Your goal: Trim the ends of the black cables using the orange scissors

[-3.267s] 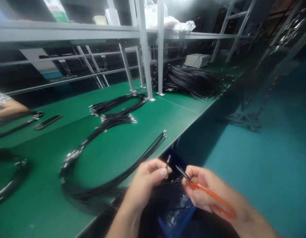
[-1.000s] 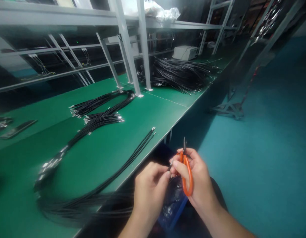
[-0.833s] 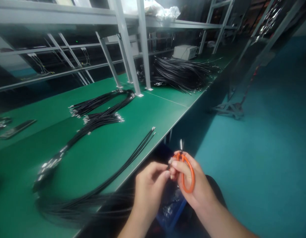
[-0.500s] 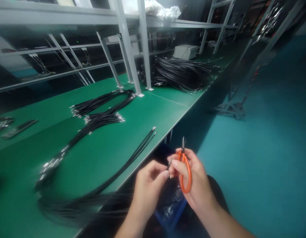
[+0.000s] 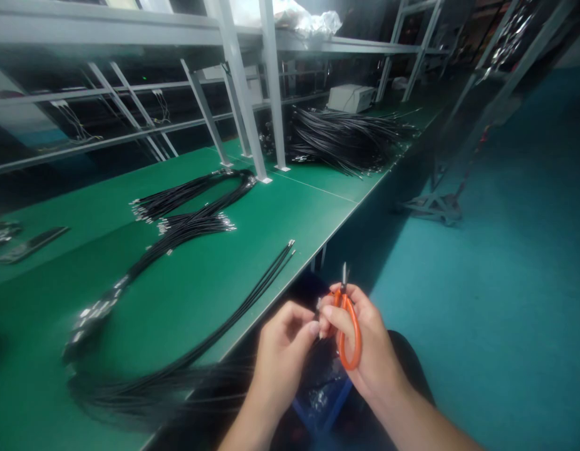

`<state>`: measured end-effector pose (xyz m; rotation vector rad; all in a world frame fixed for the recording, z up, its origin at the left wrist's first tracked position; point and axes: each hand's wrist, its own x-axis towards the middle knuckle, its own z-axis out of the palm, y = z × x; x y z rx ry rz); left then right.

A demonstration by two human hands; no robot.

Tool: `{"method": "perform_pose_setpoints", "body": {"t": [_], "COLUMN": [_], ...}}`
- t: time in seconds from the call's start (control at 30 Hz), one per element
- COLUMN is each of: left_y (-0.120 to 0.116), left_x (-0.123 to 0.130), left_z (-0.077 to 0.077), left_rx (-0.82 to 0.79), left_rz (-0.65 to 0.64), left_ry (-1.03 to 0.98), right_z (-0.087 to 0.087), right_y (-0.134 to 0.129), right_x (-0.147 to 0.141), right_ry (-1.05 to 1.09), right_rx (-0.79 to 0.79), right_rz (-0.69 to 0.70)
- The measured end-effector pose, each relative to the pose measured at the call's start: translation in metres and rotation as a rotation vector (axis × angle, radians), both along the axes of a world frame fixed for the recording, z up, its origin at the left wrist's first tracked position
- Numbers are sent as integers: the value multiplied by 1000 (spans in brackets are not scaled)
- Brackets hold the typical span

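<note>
Flat dark oblong device [image 5: 34,245]: at the far left of the flat green tabletop [image 5: 200,285], pale along one side.
Long curving bundle of thin black cables with silver tips [image 5: 146,262]: bends across the left half of the table, its near curve blurred; a stretch of green shows between it and the front edge.
Slim black cable strands with small metal ends [image 5: 255,299]: fan toward the pale front edge, their tips lying just inside it, and the lower strands crossing it.
Pale grey metal posts [image 5: 247,106]: stand behind the strands, bounding reach at the rear.
Large heap of black cables [image 5: 341,138]: farther back, beyond the posts and well apart from both hands.
Smooth turquoise floor [image 5: 482,300]: spreads right of the table edge – the widest room is on this side.
Left hand [image 5: 285,344]: beyond the table edge, thumb and forefinger pinching together on the cable end.
Short black cable end with a pale metal tip [image 5: 317,309]: between the two hands, tip upward, right fingertips right against it; whether they grip it I cannot tell.
Right hand [image 5: 365,341]: fingers curled around the scissors.
Orange-handled metal scissors [image 5: 357,335]: loop across the palm, blades pointing away from the cable.
</note>
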<state>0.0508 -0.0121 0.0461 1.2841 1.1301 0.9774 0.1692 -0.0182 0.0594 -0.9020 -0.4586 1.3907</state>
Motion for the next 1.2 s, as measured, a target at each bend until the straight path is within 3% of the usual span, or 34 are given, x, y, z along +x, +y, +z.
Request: {"method": "perform_pose_setpoints", "body": {"t": [0.2, 0.43, 0.6, 0.8, 0.97, 1.2], "left_y": [0, -4, -4, 1, 6, 4], "left_x": [1, 1, 0, 6, 2, 2], "left_z": [3, 0, 1, 12, 11, 12], "left_rx": [23, 60, 58, 63, -43, -84], "left_rz": [15, 25, -2, 99, 1, -13], "left_ry": [51, 90, 2, -110, -310, -447], "right_z": [3, 1, -1, 4, -1, -1], "right_y": [2, 1, -2, -6, -5, -5], "right_x": [0, 0, -2, -9, -9, -11], "right_ry": [-82, -57, 6, 35, 51, 41], "right_rx": [9, -26, -48, -24, 22, 14], "right_rz": [-52, -19, 31, 37, 61, 61]}}
